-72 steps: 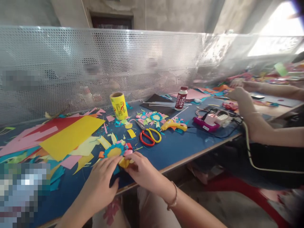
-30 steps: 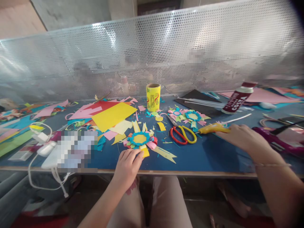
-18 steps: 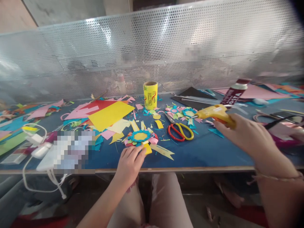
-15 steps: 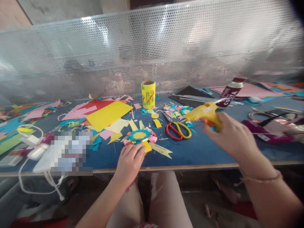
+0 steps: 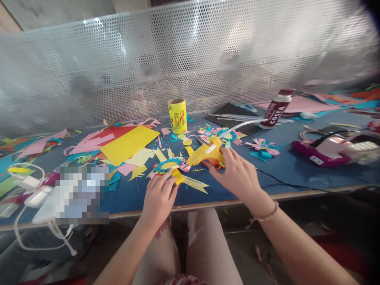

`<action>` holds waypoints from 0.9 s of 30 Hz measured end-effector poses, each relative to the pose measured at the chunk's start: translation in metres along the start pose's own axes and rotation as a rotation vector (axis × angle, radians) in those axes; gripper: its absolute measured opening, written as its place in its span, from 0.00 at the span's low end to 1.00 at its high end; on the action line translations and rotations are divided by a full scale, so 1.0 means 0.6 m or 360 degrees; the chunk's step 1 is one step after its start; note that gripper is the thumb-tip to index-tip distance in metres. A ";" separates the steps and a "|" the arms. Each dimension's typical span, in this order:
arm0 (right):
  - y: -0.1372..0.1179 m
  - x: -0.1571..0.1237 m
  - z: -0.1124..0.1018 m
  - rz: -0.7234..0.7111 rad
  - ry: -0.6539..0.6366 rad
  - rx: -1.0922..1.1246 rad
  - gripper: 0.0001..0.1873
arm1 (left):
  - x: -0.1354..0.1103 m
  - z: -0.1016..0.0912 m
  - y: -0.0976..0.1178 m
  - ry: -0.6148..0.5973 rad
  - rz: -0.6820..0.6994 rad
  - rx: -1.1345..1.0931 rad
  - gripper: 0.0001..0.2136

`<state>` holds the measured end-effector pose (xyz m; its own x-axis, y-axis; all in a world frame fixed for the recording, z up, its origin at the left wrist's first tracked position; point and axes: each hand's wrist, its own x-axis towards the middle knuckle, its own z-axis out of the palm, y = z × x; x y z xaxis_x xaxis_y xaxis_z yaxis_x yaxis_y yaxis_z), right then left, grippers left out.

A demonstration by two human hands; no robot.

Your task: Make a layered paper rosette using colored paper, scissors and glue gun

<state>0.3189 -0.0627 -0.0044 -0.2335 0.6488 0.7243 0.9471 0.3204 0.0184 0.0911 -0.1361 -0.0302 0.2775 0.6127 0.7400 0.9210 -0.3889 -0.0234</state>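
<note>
My right hand (image 5: 237, 172) is wrapped round a yellow hot glue gun (image 5: 203, 154), a clear glue stick (image 5: 245, 126) poking out of its back. The gun's nozzle points left, close to a paper rosette (image 5: 168, 164) with a blue fringed ring. With closed fingers my left hand (image 5: 160, 194) pinches the near edge of this rosette. A folded yellow paper strip (image 5: 178, 177) lies against my fingertips. Beside it is a pale yellow paper ribbon tail (image 5: 196, 184). Behind the gun, scissors (image 5: 209, 164) are mostly hidden.
A yellow tape roll (image 5: 178, 116) stands behind the work. Yellow sheet (image 5: 130, 144) and paper scraps cover the left. A Costa bottle (image 5: 276, 109), a paper flower (image 5: 263, 145) and a purple power strip (image 5: 320, 152) are on the right. A white device with cables (image 5: 44, 209) sits front left.
My right hand has brought the glue gun left and slightly down, from beside the bottle to the rosette. My left hand stays on the rosette. The view has shifted slightly.
</note>
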 end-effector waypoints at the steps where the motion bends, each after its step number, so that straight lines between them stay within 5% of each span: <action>1: -0.007 -0.002 0.002 -0.0017 -0.0007 0.0016 0.21 | 0.000 0.000 0.000 0.0010 -0.0017 -0.0016 0.07; 9: -0.036 -0.012 0.013 -0.0058 -0.0021 0.0055 0.19 | -0.002 0.000 -0.003 0.0007 -0.0054 -0.0060 0.07; 18: -0.020 -0.029 0.000 0.0095 0.0023 -0.0017 0.19 | -0.015 -0.020 -0.001 -0.0140 -0.0158 -0.0297 0.07; 27: -0.021 -0.046 -0.001 0.0170 0.0040 0.0041 0.19 | 0.039 -0.015 -0.053 -0.0370 -0.0106 -0.0317 0.09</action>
<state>0.3135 -0.0849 -0.0243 -0.1258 0.6626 0.7383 0.9603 0.2681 -0.0770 0.0660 -0.1155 -0.0063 0.2947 0.7735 0.5611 0.8740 -0.4556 0.1690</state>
